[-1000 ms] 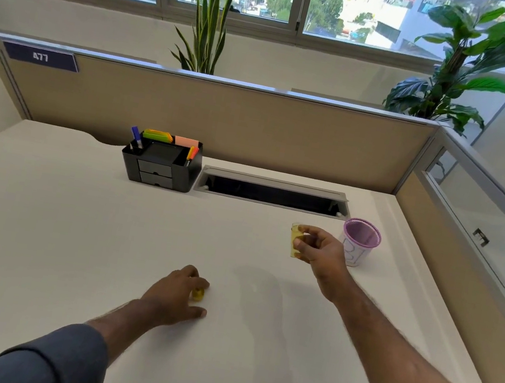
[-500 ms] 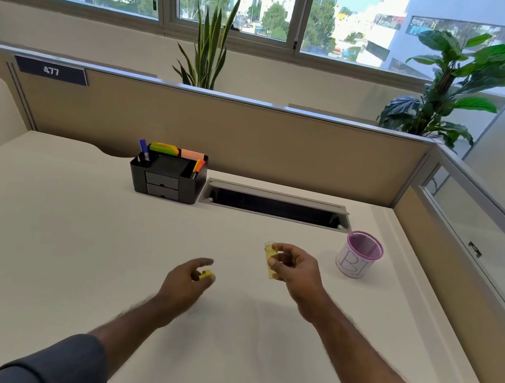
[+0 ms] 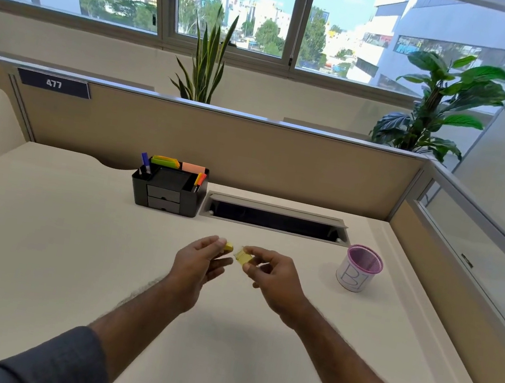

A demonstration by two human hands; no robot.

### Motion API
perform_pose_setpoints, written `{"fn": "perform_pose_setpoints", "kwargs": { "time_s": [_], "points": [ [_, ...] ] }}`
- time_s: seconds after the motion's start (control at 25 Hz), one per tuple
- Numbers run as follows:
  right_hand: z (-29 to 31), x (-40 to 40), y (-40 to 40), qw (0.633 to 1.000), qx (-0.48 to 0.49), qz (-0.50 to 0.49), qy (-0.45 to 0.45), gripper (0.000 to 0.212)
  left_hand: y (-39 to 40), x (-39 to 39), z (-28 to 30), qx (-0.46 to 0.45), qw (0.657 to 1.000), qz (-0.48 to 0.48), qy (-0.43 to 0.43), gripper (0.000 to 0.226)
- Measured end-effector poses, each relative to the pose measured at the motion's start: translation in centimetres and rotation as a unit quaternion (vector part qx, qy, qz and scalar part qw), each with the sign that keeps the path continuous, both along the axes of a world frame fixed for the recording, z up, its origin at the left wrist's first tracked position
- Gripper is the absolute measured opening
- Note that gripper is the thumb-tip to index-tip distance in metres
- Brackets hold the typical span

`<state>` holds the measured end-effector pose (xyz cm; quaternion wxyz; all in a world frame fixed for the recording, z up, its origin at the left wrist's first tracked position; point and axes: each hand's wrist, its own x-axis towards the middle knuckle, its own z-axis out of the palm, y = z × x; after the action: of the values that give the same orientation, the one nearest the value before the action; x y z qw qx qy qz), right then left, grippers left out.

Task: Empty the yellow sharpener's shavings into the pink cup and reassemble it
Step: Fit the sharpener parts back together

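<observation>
Above the smooth cream table (image 3: 66, 260), a small opaque yellow sharpener piece (image 3: 228, 247) is pinched by the left hand (image 3: 195, 263); its clear yellow boxy casing (image 3: 243, 255) is pinched by the right hand (image 3: 270, 278), the two just apart; a pink mesh cup (image 3: 358, 269) stands well right

One head-worn wide view looks forward and down across the desk (image 3: 66, 260) toward the windows (image 3: 235, 4).

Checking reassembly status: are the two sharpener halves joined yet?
No, the left hand holds the yellow cap and the right hand the clear body, with a small gap between.
</observation>
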<state>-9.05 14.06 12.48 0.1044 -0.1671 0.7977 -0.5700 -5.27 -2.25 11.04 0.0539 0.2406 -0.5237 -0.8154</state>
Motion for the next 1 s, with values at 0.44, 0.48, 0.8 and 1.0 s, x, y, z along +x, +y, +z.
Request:
{"fn": "perform_pose_setpoints", "kwargs": {
  "time_s": [0.44, 0.48, 0.8, 1.0],
  "points": [
    [0.5, -0.3, -1.1, 0.997, 0.041, -0.029, 0.064, 0.032, -1.0, 0.2, 0.1, -0.041, 0.999, -0.035, 0.004, 0.029],
    [0.5, -0.4, -1.2, 0.996, 0.047, -0.028, 0.071, 0.032, -1.0, 0.2, 0.0, -0.050, 0.998, -0.046, 0.004, 0.029],
    [0.9, -1.0, -0.8, 0.994, 0.073, -0.008, 0.082, 0.032, -1.8, -0.1, 0.1, -0.120, 0.986, -0.116, 0.016, 0.027],
    [0.5, -1.4, -0.5, 0.994, 0.090, 0.010, 0.065, 0.032, -2.5, -0.4, -0.3, -0.206, 0.968, -0.141, 0.004, 0.029]
  ]
}}
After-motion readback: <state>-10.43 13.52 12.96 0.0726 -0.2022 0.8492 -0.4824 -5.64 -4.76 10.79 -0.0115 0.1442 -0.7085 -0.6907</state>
